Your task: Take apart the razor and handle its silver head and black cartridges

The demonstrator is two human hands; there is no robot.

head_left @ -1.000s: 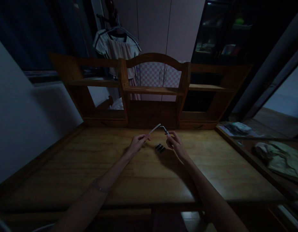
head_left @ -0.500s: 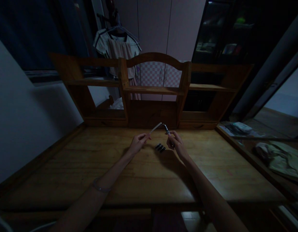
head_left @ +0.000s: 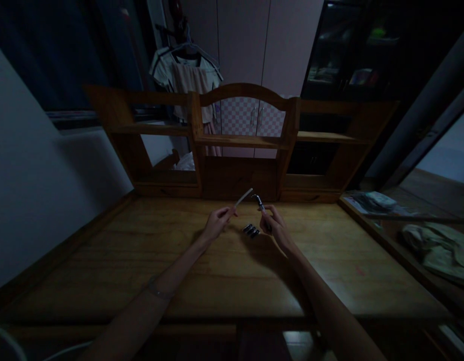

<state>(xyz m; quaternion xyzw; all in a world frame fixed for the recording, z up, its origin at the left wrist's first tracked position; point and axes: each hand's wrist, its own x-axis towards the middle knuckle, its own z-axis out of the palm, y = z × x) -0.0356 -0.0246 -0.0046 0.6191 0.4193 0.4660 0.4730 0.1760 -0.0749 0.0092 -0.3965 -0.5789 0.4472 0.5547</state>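
My left hand (head_left: pixel 217 222) is closed, with a thin pale stick (head_left: pixel 243 197) pinched between thumb and fingers. The stick slants up and to the right. Wrapped in my right hand (head_left: pixel 274 223) is a slim tool with a bent, shiny metal neck (head_left: pixel 258 199); most of its dark handle is hidden by the fingers. The neck curves left, and its tip is just below the stick's upper end; whether they touch I cannot tell. On the desk between my hands lie several small dark cylinders (head_left: pixel 250 230) that look like batteries, side by side.
The wooden desk (head_left: pixel 142 255) carries a wooden shelf unit (head_left: pixel 241 141) along its far edge. Clothes (head_left: pixel 187 75) hang behind it on the left. A pale crumpled cloth (head_left: pixel 442 250) lies on a lower surface to the right. The room is dim.
The bent tip of the tool now sits slightly lower relative to the stick's end. Both hands keep their grip. The whole view has shifted slightly; the cylinders still lie on the desk.
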